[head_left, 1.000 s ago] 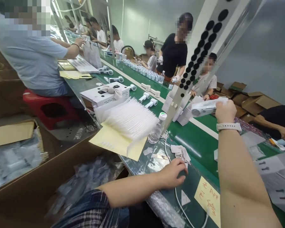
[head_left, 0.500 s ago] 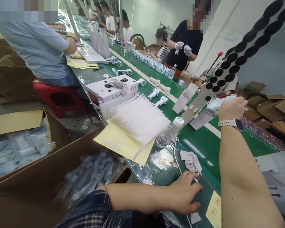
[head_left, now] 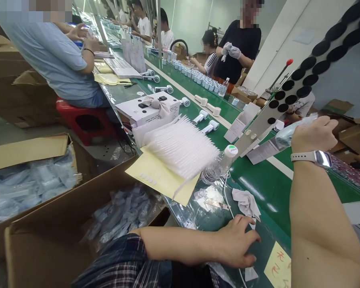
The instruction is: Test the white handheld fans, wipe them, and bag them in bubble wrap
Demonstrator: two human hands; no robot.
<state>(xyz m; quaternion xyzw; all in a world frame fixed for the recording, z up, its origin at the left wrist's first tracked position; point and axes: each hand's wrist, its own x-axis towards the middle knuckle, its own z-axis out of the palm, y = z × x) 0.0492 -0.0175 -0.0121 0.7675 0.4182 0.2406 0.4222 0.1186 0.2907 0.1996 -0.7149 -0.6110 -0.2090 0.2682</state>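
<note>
Running beyond the left hand (head_left: 238, 242), the green conveyor belt (head_left: 249, 180) is the broadest element. Left of that hand stands a large cardboard box (head_left: 42, 248) containing bagged pieces; up and left of it lies a fanned stack of white sleeves (head_left: 183, 148). The left hand is spread, thumb apart from fingers, at the tabletop (head_left: 195, 220), holding nothing visible. Below and left of the right hand (head_left: 315, 136) sits a white carton (head_left: 262, 152). The right hand curls around one end of a plastic-bagged item (head_left: 288, 134), whose other end points toward that carton; whether they touch cannot be told. Sound handling seems to call for a firm, light hold, the loose plastic gathered in lest it catch on the carton's edge, and the item's free end clear of knocks. Smallest are the cloth (head_left: 246, 203) just ahead of the left fingers and the yellow note (head_left: 279, 264) to their right.
</note>
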